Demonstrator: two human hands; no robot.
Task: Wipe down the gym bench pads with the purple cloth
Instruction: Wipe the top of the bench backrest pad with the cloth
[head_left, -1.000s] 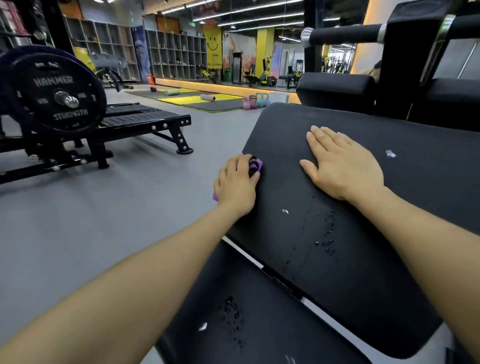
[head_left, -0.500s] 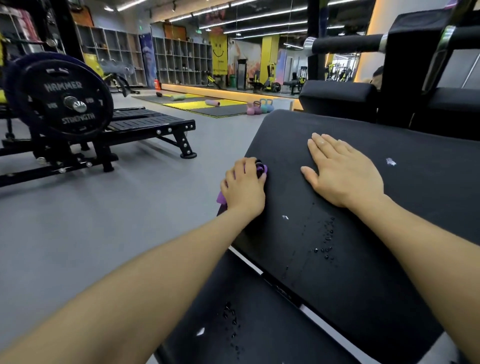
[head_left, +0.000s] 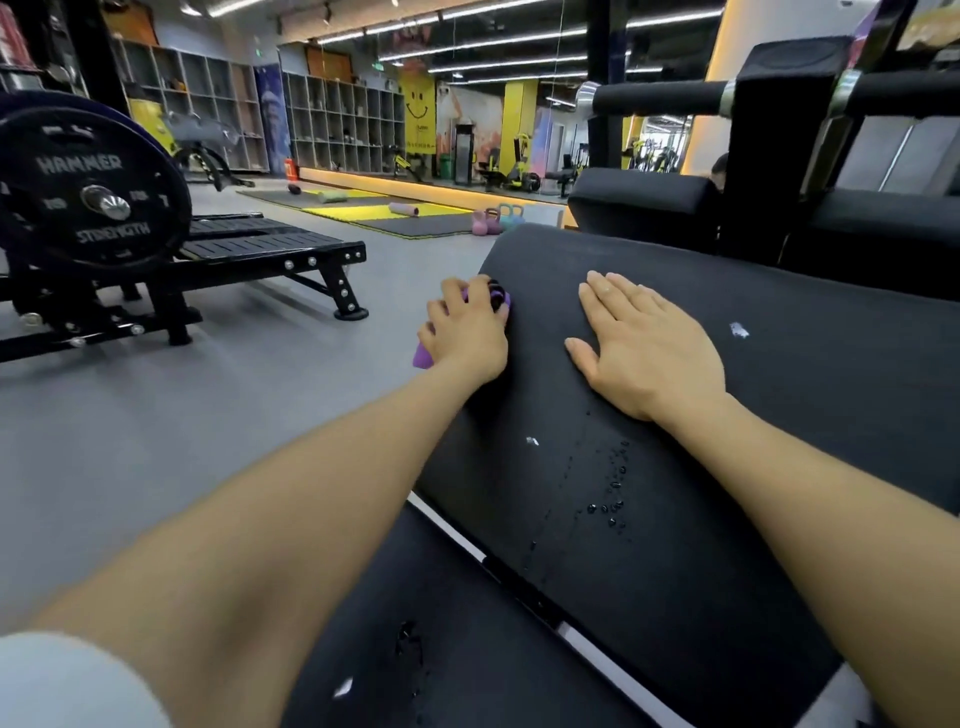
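Purple cloth (head_left: 422, 356) bunched inside left hand (head_left: 467, 338) grip at bench pad (head_left: 779, 441) edge; right hand (head_left: 649, 348) flat, fingers straight

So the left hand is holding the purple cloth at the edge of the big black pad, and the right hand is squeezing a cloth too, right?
Not quite. The right hand holds no cloth: in the head view it lies flat and open on the big black pad, palm down. The rest is right: the left hand grips the purple cloth at the pad's edge.
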